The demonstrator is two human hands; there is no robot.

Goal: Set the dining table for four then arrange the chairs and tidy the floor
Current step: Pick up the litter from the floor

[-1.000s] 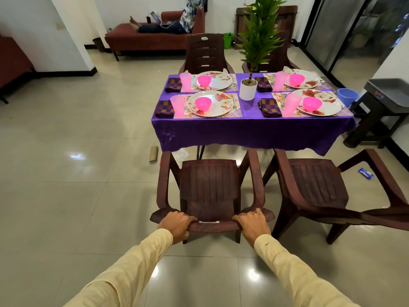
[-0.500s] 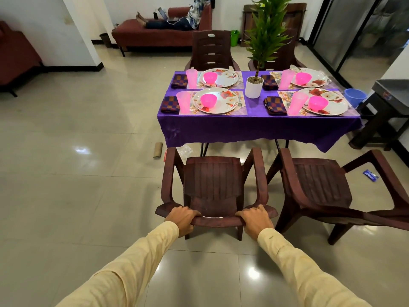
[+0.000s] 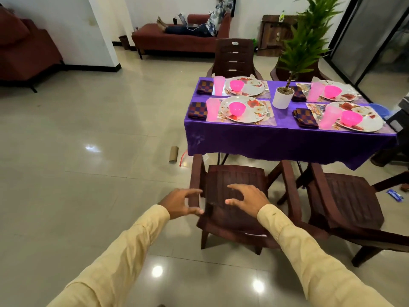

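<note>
Hovering over chair (image 3: pixel 234 176), hands (image 3: pixel 180 203) (image 3: pixel 245 197) prob. loose

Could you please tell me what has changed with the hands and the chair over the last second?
Both hands released the back of the near chair; the left hand and right hand now hover open above it. It slid forward, its arms reaching the hem of the purple tablecloth. The plates and the other chair stayed put.

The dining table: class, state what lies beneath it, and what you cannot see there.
Beneath the dining table, only dark legs and what looks like clear crumpled plastic show. The hanging purple cloth hides the frame and the rest of the floor under it.
</note>
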